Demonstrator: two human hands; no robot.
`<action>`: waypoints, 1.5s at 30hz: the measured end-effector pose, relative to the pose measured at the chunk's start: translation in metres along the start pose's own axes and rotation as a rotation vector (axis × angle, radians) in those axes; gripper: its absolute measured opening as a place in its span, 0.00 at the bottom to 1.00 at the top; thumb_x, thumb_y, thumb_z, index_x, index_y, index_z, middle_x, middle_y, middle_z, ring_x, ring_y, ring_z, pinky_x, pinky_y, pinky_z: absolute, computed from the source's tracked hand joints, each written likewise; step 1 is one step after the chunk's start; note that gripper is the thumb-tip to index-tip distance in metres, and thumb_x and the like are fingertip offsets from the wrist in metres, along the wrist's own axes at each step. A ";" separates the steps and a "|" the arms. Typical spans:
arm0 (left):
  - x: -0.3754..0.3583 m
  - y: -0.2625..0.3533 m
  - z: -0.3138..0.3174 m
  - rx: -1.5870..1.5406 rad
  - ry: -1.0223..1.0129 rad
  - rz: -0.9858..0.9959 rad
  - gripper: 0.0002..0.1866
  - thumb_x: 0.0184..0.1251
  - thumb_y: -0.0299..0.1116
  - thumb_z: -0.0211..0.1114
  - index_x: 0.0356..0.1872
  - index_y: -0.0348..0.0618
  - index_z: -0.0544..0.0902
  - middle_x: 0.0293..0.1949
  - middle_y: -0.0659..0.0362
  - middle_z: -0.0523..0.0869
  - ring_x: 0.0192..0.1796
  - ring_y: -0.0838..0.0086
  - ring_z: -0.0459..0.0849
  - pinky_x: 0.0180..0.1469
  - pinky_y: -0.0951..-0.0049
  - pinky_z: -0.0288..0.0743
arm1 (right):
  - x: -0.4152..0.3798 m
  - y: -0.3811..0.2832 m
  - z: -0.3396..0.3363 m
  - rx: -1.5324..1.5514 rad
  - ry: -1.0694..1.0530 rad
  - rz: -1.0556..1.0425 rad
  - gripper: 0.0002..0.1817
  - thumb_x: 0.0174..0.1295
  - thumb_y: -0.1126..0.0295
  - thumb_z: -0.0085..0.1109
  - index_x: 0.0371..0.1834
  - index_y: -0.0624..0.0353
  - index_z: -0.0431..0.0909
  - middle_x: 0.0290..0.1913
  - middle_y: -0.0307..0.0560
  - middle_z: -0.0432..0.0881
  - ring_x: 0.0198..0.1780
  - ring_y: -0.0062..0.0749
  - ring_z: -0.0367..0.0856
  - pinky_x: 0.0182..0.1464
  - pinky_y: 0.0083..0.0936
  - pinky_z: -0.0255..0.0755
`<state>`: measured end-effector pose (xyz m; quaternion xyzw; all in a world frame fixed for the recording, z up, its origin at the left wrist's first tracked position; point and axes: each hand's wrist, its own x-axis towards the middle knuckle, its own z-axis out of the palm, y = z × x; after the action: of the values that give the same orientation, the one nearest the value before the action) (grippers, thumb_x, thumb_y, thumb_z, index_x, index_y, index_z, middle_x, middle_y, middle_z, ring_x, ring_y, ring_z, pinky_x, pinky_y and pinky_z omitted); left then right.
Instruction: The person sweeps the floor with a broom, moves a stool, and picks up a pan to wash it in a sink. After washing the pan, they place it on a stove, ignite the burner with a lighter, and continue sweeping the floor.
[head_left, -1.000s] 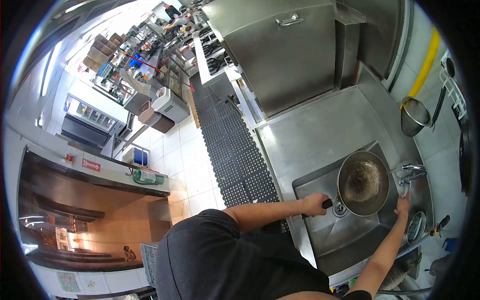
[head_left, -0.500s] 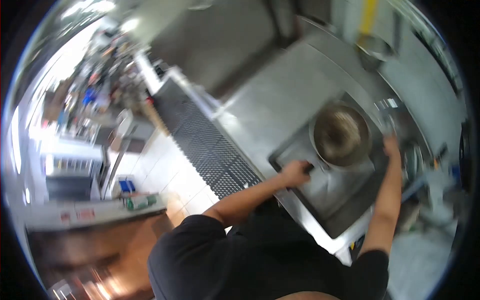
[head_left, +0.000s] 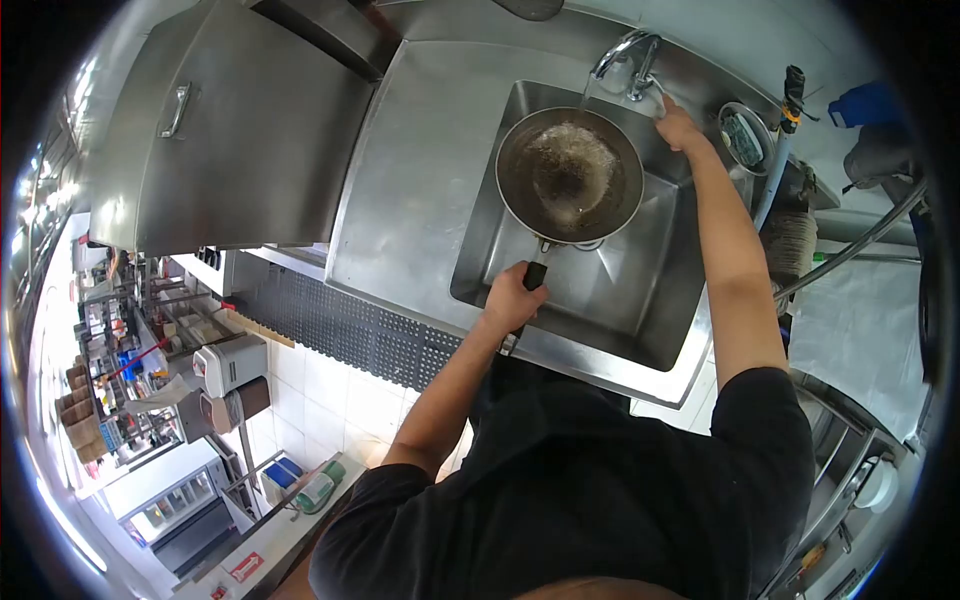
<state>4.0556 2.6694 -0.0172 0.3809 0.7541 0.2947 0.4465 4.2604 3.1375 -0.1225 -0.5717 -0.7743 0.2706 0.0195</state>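
Observation:
My left hand [head_left: 515, 298] is closed round the black handle of a frying pan [head_left: 570, 175]. The pan is held over a stainless steel sink [head_left: 640, 270], and its inside looks brown and wet. Water runs from a chrome faucet [head_left: 626, 47] down at the pan's far edge. My right hand [head_left: 680, 126] reaches to the faucet's lever [head_left: 654, 84] with fingers closed at its end.
A metal bowl [head_left: 746, 138] with a scouring pad stands right of the faucet. Left of the sink runs a steel counter [head_left: 410, 180] beside a steel cabinet [head_left: 250, 130]. A black perforated mat [head_left: 340, 320] lies along the counter's front. Stacked trays [head_left: 790, 245] stand at right.
The view has turned and sharpened, so the sink and faucet now show clearly. My left hand still holds the pan, and my right hand is still at the faucet.

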 end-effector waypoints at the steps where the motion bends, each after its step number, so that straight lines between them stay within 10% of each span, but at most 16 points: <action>1: 0.001 -0.003 0.002 0.000 0.009 0.020 0.11 0.58 0.32 0.67 0.33 0.34 0.79 0.20 0.51 0.83 0.20 0.64 0.87 0.26 0.63 0.79 | -0.001 0.000 -0.001 0.029 -0.007 -0.011 0.42 0.68 0.60 0.56 0.84 0.56 0.51 0.68 0.62 0.75 0.38 0.49 0.89 0.31 0.37 0.85; 13: 0.006 -0.016 0.012 -0.005 -0.020 -0.020 0.12 0.62 0.33 0.69 0.38 0.34 0.79 0.21 0.56 0.83 0.21 0.72 0.84 0.25 0.67 0.77 | 0.015 -0.009 -0.006 -0.117 0.334 0.073 0.22 0.69 0.59 0.50 0.62 0.55 0.78 0.55 0.58 0.86 0.51 0.44 0.89 0.47 0.38 0.84; 17: 0.007 -0.017 0.014 -0.027 -0.007 -0.018 0.12 0.61 0.32 0.69 0.37 0.34 0.79 0.21 0.55 0.82 0.21 0.70 0.85 0.25 0.66 0.77 | 0.019 -0.021 -0.011 0.227 0.223 0.198 0.21 0.65 0.62 0.51 0.53 0.63 0.83 0.57 0.63 0.84 0.60 0.58 0.83 0.62 0.48 0.76; 26: 0.016 -0.029 0.020 -0.055 0.017 -0.003 0.11 0.61 0.32 0.69 0.35 0.35 0.78 0.20 0.53 0.82 0.21 0.68 0.86 0.26 0.65 0.79 | 0.047 0.001 0.006 0.343 0.214 0.179 0.17 0.63 0.65 0.52 0.43 0.64 0.87 0.37 0.57 0.89 0.32 0.46 0.88 0.38 0.41 0.81; 45: 0.015 -0.020 0.021 -0.100 0.002 -0.040 0.11 0.61 0.32 0.69 0.35 0.35 0.78 0.19 0.55 0.82 0.20 0.69 0.85 0.25 0.66 0.78 | 0.041 -0.003 0.004 1.157 0.132 0.413 0.11 0.71 0.66 0.52 0.52 0.55 0.77 0.39 0.41 0.80 0.37 0.30 0.82 0.36 0.34 0.84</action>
<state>4.0635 2.6738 -0.0489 0.3426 0.7464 0.3234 0.4700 4.2422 3.1725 -0.1361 -0.6224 -0.3725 0.6088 0.3215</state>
